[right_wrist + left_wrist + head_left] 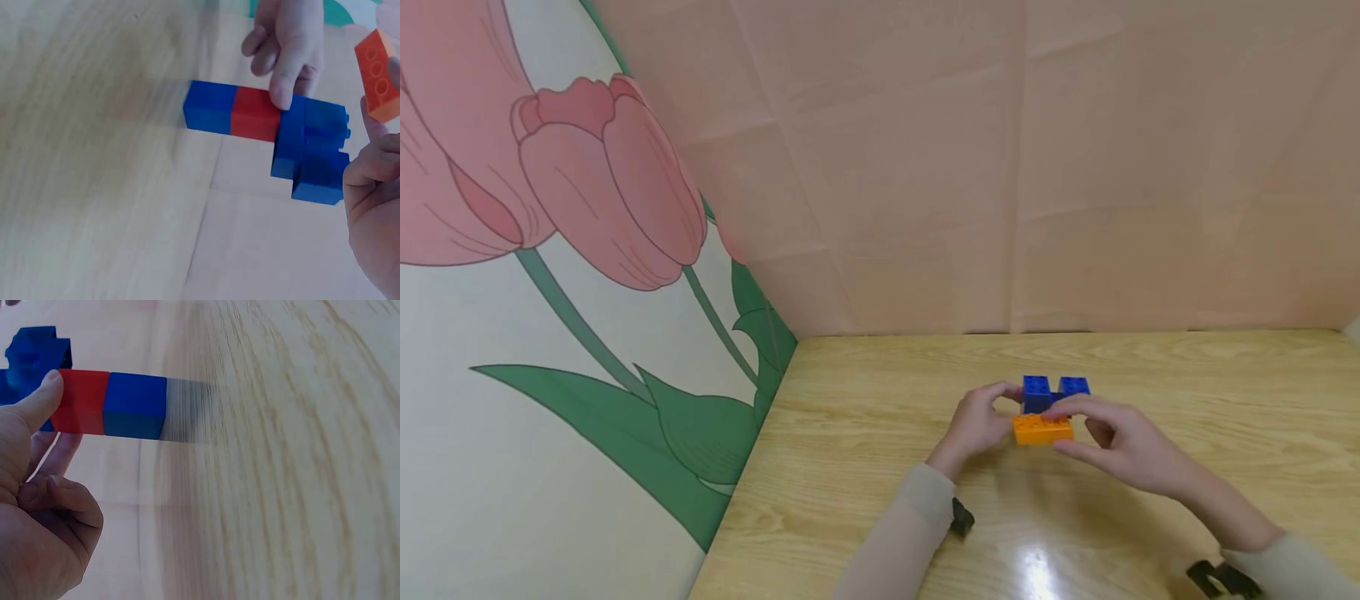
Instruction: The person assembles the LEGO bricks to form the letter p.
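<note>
Near the far side of the table, my left hand (977,423) pinches a stack of toy building bricks. A blue brick (209,107) forms the stack's foot, which appears to stand on the tabletop. Above it comes a red brick (255,114), gripped at the thumb, then a crosswise blue brick (287,147). Two blue bricks (1036,392) sit side by side on top with a gap between them. My right hand (1138,450) holds an orange brick (1041,431) between thumb and fingers. It is apart from the stack, in front of it in the head view.
A wood-grain table (850,417) lies beneath both hands. Behind it hangs a plain pinkish cloth (895,167). On the left stands a panel (467,467) printed with large tulips. Dark wrist straps (961,518) show at the sleeves.
</note>
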